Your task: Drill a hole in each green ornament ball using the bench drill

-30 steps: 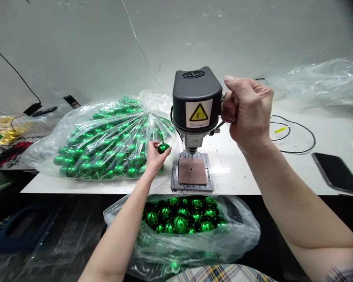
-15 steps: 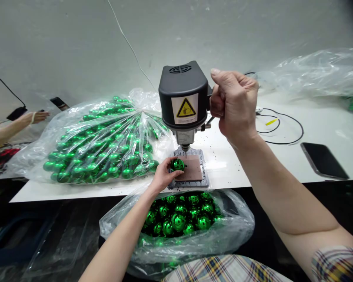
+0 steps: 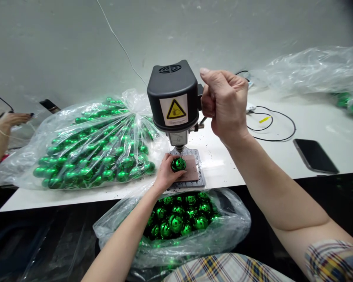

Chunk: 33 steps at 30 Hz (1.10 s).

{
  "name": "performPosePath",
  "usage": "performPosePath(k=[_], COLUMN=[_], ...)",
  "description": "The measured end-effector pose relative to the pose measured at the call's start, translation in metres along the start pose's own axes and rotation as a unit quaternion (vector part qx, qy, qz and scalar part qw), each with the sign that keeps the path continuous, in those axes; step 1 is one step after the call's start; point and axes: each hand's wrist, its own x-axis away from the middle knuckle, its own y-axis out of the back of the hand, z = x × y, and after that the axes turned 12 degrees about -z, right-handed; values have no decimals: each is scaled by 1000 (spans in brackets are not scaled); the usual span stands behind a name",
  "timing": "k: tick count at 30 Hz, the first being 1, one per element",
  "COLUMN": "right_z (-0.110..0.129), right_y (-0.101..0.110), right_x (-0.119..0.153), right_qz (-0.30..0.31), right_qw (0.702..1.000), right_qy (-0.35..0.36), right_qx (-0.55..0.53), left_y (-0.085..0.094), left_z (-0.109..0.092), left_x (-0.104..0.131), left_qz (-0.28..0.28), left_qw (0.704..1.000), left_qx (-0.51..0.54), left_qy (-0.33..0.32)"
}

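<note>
Between the thumb and fingers of my left hand is a shiny green bauble. It sits over a brownish square pad on the grey base plate of a small black drill press. The thin bit comes down to the top of the bauble; whether it has gone in I cannot tell. My right hand is closed around the lever at the press's right side, the lever mostly hidden by the fingers. An open plastic bag of green baubles lies at my lap.
A tied clear bag full of green baubles stands left of the press. On the right lie a phone, a black cable and more plastic bagging. Another person's hand shows at far left.
The bauble in my left hand has come under the bit and turned slightly, its small side nub no longer showing. My right hand stays on the lever. The view has shifted a little.
</note>
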Motion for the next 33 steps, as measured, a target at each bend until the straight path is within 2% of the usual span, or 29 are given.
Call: performPosePath(k=[6, 10, 14, 16, 23, 30, 33], right_z=[-1, -4, -5, -4, -3, -3, -3], right_y=[1, 1, 1, 0, 0, 1, 0], right_x=[-1, -2, -2, -1, 1, 1, 2], right_qz=[2, 1, -3, 0, -3, -6, -2], right_qw=[1000, 1000, 999, 999, 999, 999, 1000], right_qy=[-3, 14, 21, 26, 33, 32, 31], right_qx=[7, 26, 35, 33, 7, -5, 3], left_y=[-14, -19, -25, -30, -42, -41, -40], left_z=[10, 9, 7, 8, 13, 11, 11], left_x=[2, 10, 20, 23, 25, 30, 30], left_qz=[-14, -38, -77, -89, -111, -124, -123], left_qw=[998, 995, 985, 982, 982, 988, 987], left_qx=[48, 77, 100, 103, 92, 60, 71], left_qy=[29, 44, 115, 130, 118, 71, 74])
